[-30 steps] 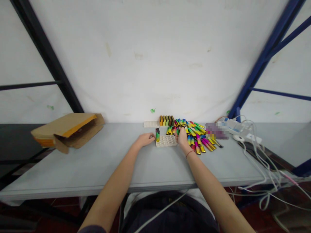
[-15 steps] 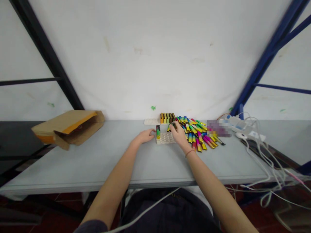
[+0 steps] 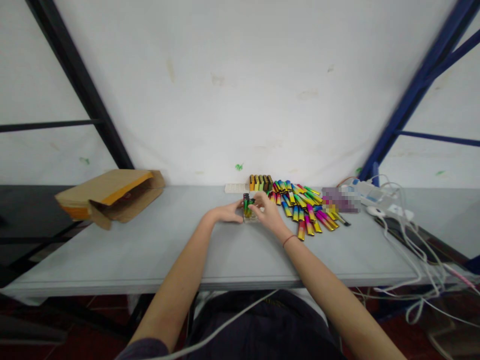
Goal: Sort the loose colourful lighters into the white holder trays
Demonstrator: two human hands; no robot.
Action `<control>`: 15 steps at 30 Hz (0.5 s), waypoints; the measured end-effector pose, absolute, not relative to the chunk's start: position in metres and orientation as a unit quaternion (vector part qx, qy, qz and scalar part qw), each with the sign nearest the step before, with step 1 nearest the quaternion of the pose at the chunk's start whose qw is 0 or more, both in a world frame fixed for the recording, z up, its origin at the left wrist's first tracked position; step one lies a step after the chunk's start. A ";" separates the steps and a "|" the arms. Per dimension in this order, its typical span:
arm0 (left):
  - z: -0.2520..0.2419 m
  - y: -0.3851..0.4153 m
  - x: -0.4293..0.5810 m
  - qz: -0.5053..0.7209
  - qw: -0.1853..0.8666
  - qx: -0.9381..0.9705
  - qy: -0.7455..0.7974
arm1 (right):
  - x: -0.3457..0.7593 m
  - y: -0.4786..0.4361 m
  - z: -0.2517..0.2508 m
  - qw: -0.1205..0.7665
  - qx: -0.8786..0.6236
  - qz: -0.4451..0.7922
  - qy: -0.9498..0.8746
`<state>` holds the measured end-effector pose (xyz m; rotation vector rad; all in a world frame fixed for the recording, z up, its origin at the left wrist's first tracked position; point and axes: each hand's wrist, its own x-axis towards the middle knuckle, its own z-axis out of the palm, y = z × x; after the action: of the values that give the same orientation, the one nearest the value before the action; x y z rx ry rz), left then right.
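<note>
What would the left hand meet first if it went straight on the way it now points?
The upright rainbow-coloured lighter standing at the pale tray. The left hand's fingertips appear at or touching it, though depth is unclear.

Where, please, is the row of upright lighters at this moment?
In the head view, the upright lighters stand at the table's back edge, between a white tray and the fanned rainbow lighters, beyond the person's right hand.
</note>
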<state>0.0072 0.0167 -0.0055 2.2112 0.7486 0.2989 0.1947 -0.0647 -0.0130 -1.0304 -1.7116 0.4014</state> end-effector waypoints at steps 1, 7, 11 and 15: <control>-0.005 0.015 0.008 0.120 0.381 0.871 0.287 | 0.194 -0.065 -0.013 0.517 -0.434 0.164 -0.719; -0.006 0.010 0.012 0.126 0.345 0.871 0.327 | 0.193 -0.067 -0.009 0.493 -0.453 0.150 -0.728; -0.008 0.008 0.016 0.119 0.286 0.877 0.368 | 0.196 -0.065 -0.011 0.473 -0.444 0.112 -0.753; -0.008 0.008 0.017 0.112 0.269 0.886 0.361 | 0.194 -0.066 -0.010 0.458 -0.428 0.100 -0.773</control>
<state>0.0166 0.0084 -0.0081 2.3893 0.9742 0.3014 0.1939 -0.0659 -0.0095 -1.0538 -1.9048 0.2460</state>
